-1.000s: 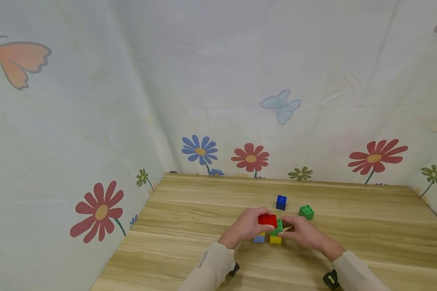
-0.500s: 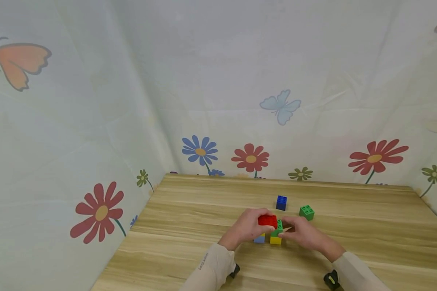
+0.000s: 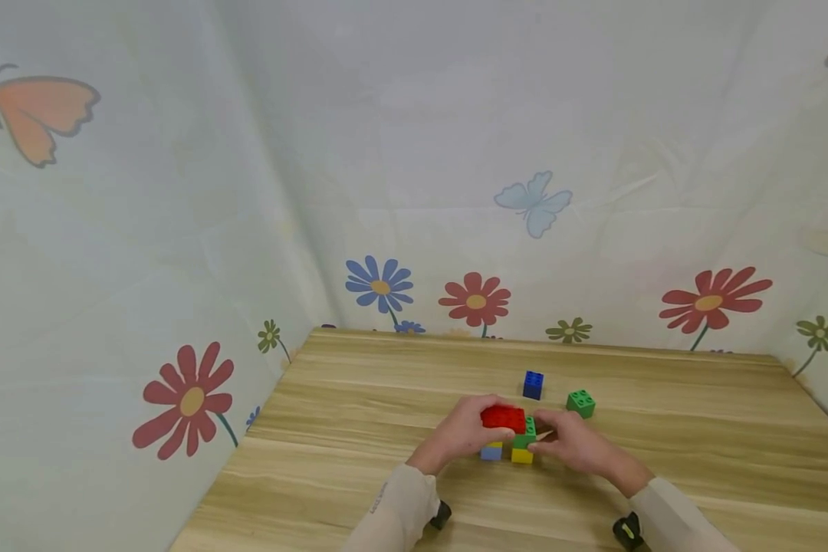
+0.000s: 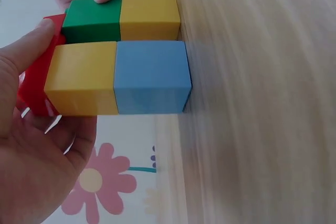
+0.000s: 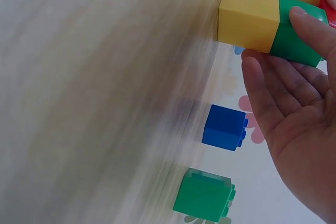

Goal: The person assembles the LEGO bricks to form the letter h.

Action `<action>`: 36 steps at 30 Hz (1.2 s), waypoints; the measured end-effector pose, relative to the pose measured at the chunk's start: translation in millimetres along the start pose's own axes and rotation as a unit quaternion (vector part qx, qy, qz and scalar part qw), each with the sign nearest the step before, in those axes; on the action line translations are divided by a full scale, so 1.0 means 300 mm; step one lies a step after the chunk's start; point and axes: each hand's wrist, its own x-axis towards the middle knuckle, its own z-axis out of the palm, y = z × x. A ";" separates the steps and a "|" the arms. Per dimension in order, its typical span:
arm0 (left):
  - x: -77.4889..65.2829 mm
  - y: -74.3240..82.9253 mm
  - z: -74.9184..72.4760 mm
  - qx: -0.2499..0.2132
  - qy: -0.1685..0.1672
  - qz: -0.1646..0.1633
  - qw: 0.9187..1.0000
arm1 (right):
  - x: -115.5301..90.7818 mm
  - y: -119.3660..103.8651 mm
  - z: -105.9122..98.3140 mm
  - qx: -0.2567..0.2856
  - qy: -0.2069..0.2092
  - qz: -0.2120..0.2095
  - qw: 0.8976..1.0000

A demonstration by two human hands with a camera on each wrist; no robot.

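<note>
Two short stacks of toy building bricks stand side by side on the table. The left one is a yellow brick on a light blue brick; the other is a green brick on a second yellow brick. A red brick lies across the top of both stacks, covering part of the green brick's studs. My left hand grips the red brick between thumb and fingers. From the right, my right hand holds the stacked green brick, with its thumb on the near face and fingers behind.
A dark blue brick stands apart behind the stacks. To its right lies a loose green brick. The wooden table ends at a flower-printed cloth wall at the back and left.
My left hand has shifted slightly to the left, and more of the red brick's left end shows. The right hand, the stacks and the loose bricks look unmoved.
</note>
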 end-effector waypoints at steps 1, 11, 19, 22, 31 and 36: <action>-0.004 -0.005 -0.002 -0.009 0.004 -0.005 1.000 | 0.001 0.000 0.000 -0.003 -0.001 0.001 1.000; -0.030 -0.039 -0.021 -0.026 0.020 -0.010 0.999 | -0.003 -0.002 -0.003 -0.033 0.000 -0.004 0.999; -0.031 -0.051 -0.019 -0.014 0.020 -0.015 1.000 | -0.030 0.002 -0.047 -0.103 0.036 -0.005 0.994; -0.032 -0.050 -0.021 -0.013 0.020 -0.014 1.000 | -0.039 0.014 -0.075 -0.140 0.070 -0.017 0.987; -0.036 -0.045 -0.024 -0.016 0.018 -0.021 0.999 | -0.053 0.048 -0.153 -0.221 0.155 -0.011 0.963; -0.038 -0.047 -0.026 -0.014 0.017 -0.014 1.000 | -0.053 0.077 -0.183 -0.234 0.161 -0.001 0.959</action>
